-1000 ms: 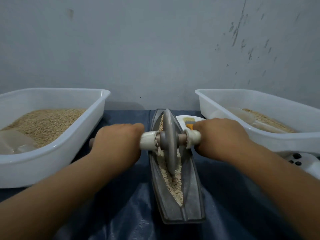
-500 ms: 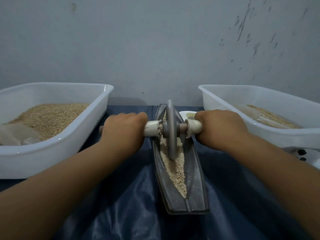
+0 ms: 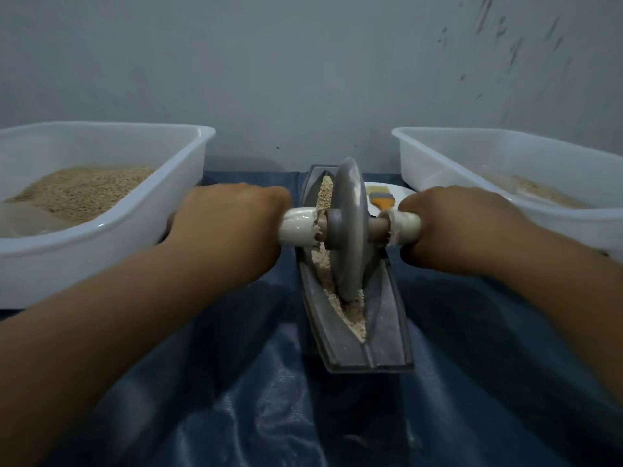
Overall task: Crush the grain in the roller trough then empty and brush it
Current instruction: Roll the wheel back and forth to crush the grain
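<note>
Crushing is in hand: the left hand (image 3: 224,227) and right hand (image 3: 451,227) each grip the axle handle of the roller wheel (image 3: 349,227), standing mid-frame in the trough (image 3: 387,332) (grain (image 3: 350,315) seemingly half-crushed). Next: roll along evenly.

In 1 sec both hands, left hand (image 3: 232,227) & right hand (image 3: 455,227), pushed the wheel (image 3: 349,227) away along the trough (image 3: 387,318), so the brush (image 3: 381,199) behind it shows more.
</note>
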A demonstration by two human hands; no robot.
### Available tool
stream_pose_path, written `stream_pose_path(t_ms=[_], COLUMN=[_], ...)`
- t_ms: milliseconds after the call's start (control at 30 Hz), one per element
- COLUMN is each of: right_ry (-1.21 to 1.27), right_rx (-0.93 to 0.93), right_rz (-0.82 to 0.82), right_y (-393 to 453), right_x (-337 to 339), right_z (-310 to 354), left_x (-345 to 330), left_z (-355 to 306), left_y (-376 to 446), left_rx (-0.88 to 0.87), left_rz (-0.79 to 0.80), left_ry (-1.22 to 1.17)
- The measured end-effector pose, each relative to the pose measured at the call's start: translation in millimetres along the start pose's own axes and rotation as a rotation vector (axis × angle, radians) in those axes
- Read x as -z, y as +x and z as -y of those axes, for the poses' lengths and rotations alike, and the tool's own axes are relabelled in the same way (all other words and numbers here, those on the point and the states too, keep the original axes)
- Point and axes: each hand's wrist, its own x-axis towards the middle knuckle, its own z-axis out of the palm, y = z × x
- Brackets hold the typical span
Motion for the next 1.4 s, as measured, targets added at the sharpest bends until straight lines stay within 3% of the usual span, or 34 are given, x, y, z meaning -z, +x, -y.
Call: stream_pose_path(t_ms=[133, 267, 367, 633, 733, 867, 1033, 1200, 1400], right_ry=[-0.082, -0.133, -0.096, 0.067, 0.028, -0.038, -0.117, -0.070, -0.037], right_rx=[-0.046, -0.023, -0.043, -0.020, 0.019, 0.051, -0.027, -0.004, -0.001], right_rz=[-0.258, -0.393, -0.367, -0.034, 0.010, -0.050, -0.197, -0.450, -0.457], right_y=[41, 69, 70, -4, -34, -32, 28, 73, 68], right_x=[-26, -34, -35, -6, 13, 17, -17, -41, -50], right_z=[-1, 0, -2, -6, -8, -3, 0, -7, -14], left_x=[-29, -46, -47, -4, 14, 10, -26, -49, -50], left_z=[5, 6, 6, -1, 1, 5, 4, 8, 10], left_y=[29, 53, 57, 5, -18, -22, 19, 58, 58], left_rx=[0.058, 0.103, 0.096, -0.082, -0.121, -0.078, 0.068, 0.066, -0.026], left_rz=[-0.028, -0.028, -0.037, -0.109, -0.153, -0.138, 0.026, -0.083, -0.165], left_ry=[-0.014, -0.043, -0.024, 0.030, -0.001, -0.043, -0.044, -0.027, 0.015])
